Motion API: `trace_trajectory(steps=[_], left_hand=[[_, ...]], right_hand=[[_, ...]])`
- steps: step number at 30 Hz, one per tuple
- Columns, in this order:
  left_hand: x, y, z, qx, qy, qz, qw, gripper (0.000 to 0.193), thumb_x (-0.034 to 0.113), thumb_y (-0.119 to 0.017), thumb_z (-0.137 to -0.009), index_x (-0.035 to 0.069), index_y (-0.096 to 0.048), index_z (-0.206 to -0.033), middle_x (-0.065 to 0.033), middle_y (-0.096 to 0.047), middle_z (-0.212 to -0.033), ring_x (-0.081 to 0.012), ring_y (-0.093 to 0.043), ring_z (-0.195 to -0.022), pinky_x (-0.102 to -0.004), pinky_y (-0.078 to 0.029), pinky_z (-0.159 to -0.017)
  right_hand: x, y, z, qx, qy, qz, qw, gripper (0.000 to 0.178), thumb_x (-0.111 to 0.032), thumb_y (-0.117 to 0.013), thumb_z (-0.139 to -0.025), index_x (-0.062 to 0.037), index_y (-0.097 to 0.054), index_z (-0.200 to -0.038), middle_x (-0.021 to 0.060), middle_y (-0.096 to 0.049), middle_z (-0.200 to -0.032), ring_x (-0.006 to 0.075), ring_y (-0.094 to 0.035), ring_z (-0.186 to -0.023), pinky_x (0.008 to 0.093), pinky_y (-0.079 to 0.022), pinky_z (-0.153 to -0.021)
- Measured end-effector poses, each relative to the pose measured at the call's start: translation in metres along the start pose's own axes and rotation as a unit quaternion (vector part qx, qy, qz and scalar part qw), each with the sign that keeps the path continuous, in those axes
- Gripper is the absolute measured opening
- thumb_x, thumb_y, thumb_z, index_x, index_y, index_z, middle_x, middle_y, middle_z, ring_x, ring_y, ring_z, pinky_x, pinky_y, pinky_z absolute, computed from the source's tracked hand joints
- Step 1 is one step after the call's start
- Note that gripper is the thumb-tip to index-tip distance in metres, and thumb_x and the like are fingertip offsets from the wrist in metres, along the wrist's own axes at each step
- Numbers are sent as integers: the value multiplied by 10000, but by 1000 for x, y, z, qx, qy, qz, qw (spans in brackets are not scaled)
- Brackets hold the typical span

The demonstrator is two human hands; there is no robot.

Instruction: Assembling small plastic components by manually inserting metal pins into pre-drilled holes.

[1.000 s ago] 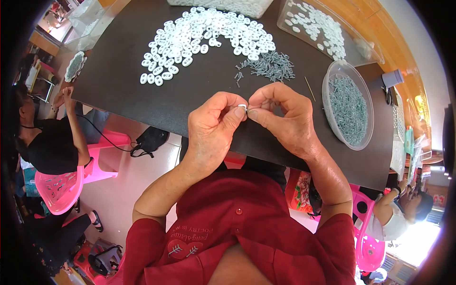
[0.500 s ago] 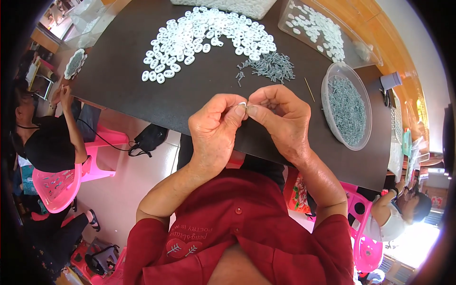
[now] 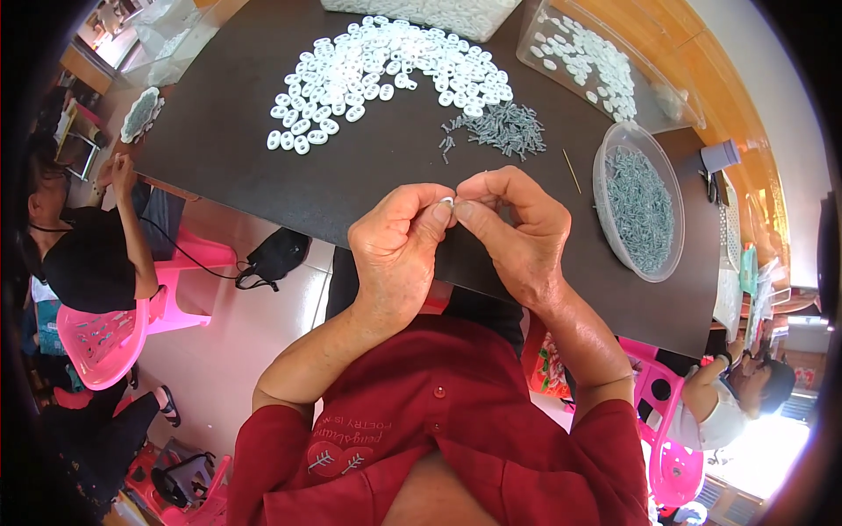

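Note:
Just over the near edge of the dark table, my two hands meet fingertip to fingertip. A small white plastic piece (image 3: pixel 447 201) sits pinched between the thumb and forefinger of my left hand (image 3: pixel 396 250); only a bit of it shows. Against its right side press the thumb and forefinger of my right hand (image 3: pixel 524 241), closed in a pinch. Whatever lies between those right fingertips is too small and covered to name. Beyond them spreads a pile of white oval two-holed pieces (image 3: pixel 351 74), with a heap of short grey ribbed plastic pins (image 3: pixel 509 131) at its right end.
A clear round tub (image 3: pixel 605 223) of grey pins stands on the right. Behind it is a clear box (image 3: pixel 680 96) with white pieces. A thin stick (image 3: pixel 572 170) lies on the table (image 3: pixel 228 131). People sit to the left and right on pink chairs (image 3: pixel 105 342).
My hands stay together in the same pinch, with slight finger movement. A little more of the white piece shows between the fingertips. The whole view has shifted slightly.

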State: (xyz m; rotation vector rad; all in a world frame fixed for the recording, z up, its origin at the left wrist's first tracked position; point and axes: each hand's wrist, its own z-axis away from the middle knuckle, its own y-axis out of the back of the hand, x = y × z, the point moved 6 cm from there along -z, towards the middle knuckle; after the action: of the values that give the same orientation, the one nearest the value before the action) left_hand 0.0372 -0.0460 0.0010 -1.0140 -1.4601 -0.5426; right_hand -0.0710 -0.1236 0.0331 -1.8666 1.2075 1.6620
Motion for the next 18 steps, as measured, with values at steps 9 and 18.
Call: trace_trajectory(steps=[9, 18], left_hand=[[-12, 5, -4, 2, 86, 71, 994, 132, 58, -588, -899, -51, -621, -966, -49, -631, -801, -70, -538, -649, -191, -432, -536], [-10, 5, -4, 4, 86, 78, 993, 139, 49, -579, -901, -59, -620, -977, -59, -631, -805, -80, -543, -648, -196, -437, -537]], right_hand=[[9, -5, -1, -9, -4, -16, 1000, 101, 40, -593, -854, 36, -608, -954, 34, -631, -823, 83, -599, -785, 232, -491, -721], [11, -4, -4, -22, 6, 50, 998, 74, 38, -594, -850, 23, -609, -921, 42, -627, -845, 82, -602, -790, 221, -482, -714]])
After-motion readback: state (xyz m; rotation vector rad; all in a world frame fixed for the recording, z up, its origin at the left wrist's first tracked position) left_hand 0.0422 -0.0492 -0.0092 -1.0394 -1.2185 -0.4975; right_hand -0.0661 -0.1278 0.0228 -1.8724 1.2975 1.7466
